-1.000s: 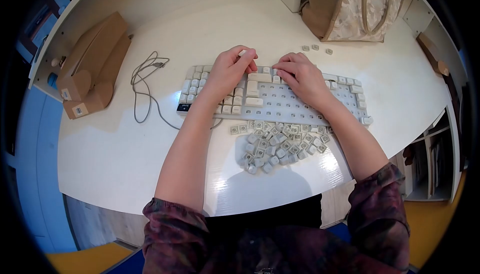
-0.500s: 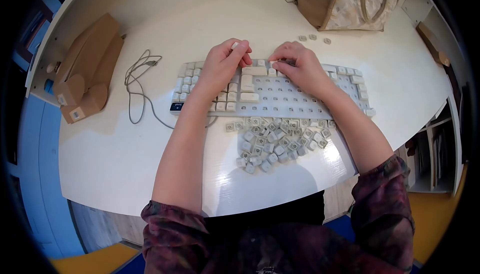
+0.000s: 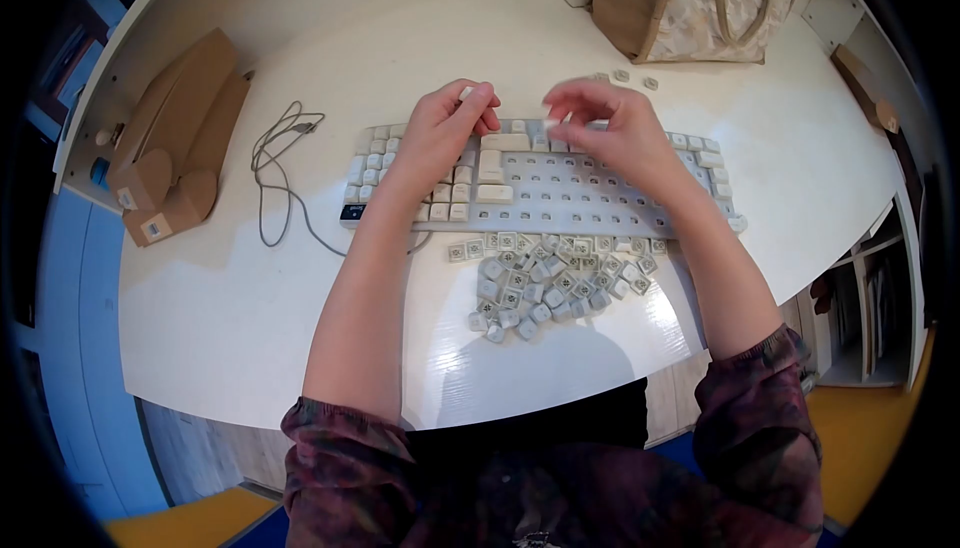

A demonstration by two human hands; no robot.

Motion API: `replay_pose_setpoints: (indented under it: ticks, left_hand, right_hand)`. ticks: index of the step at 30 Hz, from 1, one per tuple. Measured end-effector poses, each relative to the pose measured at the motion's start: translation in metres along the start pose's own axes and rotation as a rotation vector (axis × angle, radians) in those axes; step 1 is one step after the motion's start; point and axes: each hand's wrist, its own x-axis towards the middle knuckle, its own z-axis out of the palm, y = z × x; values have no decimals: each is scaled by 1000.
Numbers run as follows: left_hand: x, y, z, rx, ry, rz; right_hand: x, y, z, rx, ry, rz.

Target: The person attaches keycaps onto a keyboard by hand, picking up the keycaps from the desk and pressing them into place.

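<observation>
Across the desk lies a white keyboard (image 3: 590, 188); its left block still carries white keycaps, and much of its right part shows bare switches. My left hand (image 3: 447, 128) is closed above the top row, with a pale keycap (image 3: 466, 94) showing between thumb and curled fingers. My right hand (image 3: 615, 133), slightly blurred, is raised over the top row to the right. At its thumb tip a small white keycap (image 3: 551, 125) appears pinched, partly hidden by the fingers. In front of the keyboard spreads a heap of loose keycaps (image 3: 545, 283), some upside down.
A grey cable (image 3: 262, 163) lies coiled left of the keyboard. Cardboard packaging (image 3: 180, 138) stands at the far left. A beige bag (image 3: 690, 8) sits at the back right, with a few loose keycaps (image 3: 622, 76) before it. The desk's curved front edge (image 3: 500, 423) is near my body.
My right hand has lifted off the top row and moved slightly right, its fingers more spread, with a small white keycap at the thumb. My left hand has barely moved.
</observation>
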Motion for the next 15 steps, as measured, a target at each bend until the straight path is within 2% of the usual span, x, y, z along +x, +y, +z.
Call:
replay_pose_setpoints:
  ticks: [2, 5, 9, 15]
  left_hand:
    - [1, -1, -1, -5, -2, 3]
    - [1, -3, -2, -16, -9, 14]
    - [2, -4, -2, -13, -17, 27]
    - [2, -3, -1, 2, -16, 28]
  right_hand:
    - [-5, -17, -6, 54, -272, 110]
    - [-13, -24, -2, 38, -533, 64]
    - [-21, -51, 2, 34, -756, 177]
    - [-30, -46, 12, -121, -757, -104]
